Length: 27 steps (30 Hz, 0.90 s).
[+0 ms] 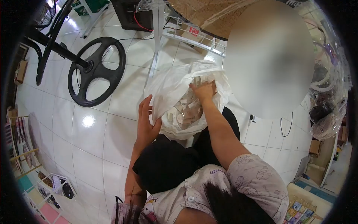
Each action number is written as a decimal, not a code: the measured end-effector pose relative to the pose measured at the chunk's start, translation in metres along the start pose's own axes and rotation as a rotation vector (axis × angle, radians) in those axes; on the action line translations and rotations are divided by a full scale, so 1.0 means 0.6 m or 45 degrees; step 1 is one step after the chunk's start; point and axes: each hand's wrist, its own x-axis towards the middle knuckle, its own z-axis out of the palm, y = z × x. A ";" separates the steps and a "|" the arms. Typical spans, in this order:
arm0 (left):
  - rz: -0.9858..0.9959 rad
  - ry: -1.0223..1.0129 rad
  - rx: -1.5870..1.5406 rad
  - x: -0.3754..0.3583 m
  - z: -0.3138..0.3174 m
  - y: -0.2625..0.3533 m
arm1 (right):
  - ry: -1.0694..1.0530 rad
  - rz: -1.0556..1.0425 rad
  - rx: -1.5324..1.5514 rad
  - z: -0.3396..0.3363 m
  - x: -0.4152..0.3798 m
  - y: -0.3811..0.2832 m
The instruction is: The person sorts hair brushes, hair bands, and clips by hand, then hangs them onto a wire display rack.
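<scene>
A white plastic bag (pixel 167 80) stands open on the floor in front of my knees. Inside it lie many small clear and whitish packets (pixel 182 112), too small to name exactly. My right hand (pixel 205 90) reaches into the bag's mouth, thumb apart from the fingers, among these packets; its fingertips are partly hidden. At the bag's left side, my left hand (pixel 147 117) is open, fingers stretched upward and thumb against the bag's edge. A dark rounded thing (pixel 166 162) on my lap covers part of my left forearm.
A black steering wheel (pixel 97 71) on a stand is at the left. Ahead stand a white metal rack (pixel 194 41) and a brown round surface (pixel 209 16). Plastic-wrapped goods (pixel 326 86) hang at the right. A blurred oval (pixel 270 59) hides the area right of the bag.
</scene>
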 end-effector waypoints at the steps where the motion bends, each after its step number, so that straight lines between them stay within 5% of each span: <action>1: -0.006 -0.015 -0.010 0.001 0.001 0.000 | 0.046 0.018 -0.036 0.013 0.003 -0.006; 12: -0.027 -0.054 -0.170 -0.002 -0.002 0.005 | -0.191 0.166 -0.267 0.016 -0.005 -0.099; 18: -0.071 -0.061 -0.192 -0.006 0.000 0.006 | 0.353 0.099 -0.169 0.085 0.019 -0.055; 21: 0.166 0.046 0.129 -0.022 0.006 -0.046 | 0.172 -0.150 -0.433 0.120 0.033 -0.038; 23: -0.011 -0.019 -0.115 -0.012 0.003 -0.028 | 0.249 -0.235 -0.527 0.176 0.058 -0.036; 24: -0.049 -0.023 -0.153 -0.012 0.001 -0.024 | 0.072 -0.088 -0.516 0.129 0.043 -0.057; 25: -0.043 -0.019 -0.171 -0.015 -0.001 -0.045 | -0.389 -0.285 -0.495 -0.051 -0.021 -0.085; 27: -0.144 0.053 -0.255 -0.017 0.001 -0.026 | 0.405 -0.028 -0.354 0.168 0.069 -0.054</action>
